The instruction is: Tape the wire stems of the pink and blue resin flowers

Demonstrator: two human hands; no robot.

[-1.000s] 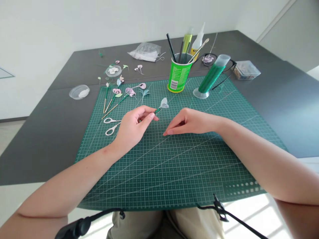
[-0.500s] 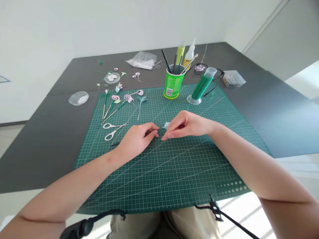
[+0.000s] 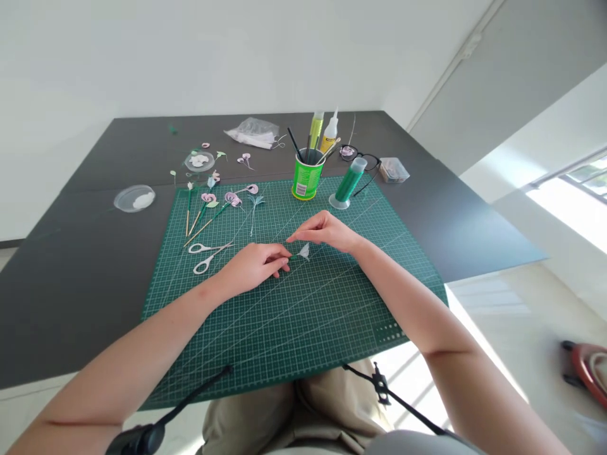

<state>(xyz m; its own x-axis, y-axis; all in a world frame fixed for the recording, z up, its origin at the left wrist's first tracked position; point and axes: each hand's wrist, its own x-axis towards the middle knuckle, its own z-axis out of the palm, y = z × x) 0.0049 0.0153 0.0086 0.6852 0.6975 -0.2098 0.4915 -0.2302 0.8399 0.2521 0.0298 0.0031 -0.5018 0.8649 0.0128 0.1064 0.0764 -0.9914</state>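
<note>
My left hand (image 3: 256,266) rests low over the green cutting mat (image 3: 303,322), its fingers closed on the green stem of a small flower. The pale blue-white head of that flower (image 3: 304,252) sticks out to the right of the fingertips. Just above and to the right, my right hand (image 3: 326,230) is bent in a pinch. Its fingertips are close to the left fingers; whatever they pinch is too fine to make out. Left of my left hand lie white-handled scissors (image 3: 203,265). A spool of green thread (image 3: 349,181) stands behind my right hand.
Finished flowers on sticks (image 3: 207,218) lie at the mat's upper left. A green can (image 3: 306,180) holds several tools, with a glue bottle (image 3: 330,131) behind it. Farther out are eyeglasses (image 3: 368,158), a clear box (image 3: 394,170), shallow dishes (image 3: 135,198) and a plastic bag (image 3: 253,133).
My right hand has moved from over the flower head to above and behind the left fingers, so the flower head shows fully. The camera view has shifted to the right.
</note>
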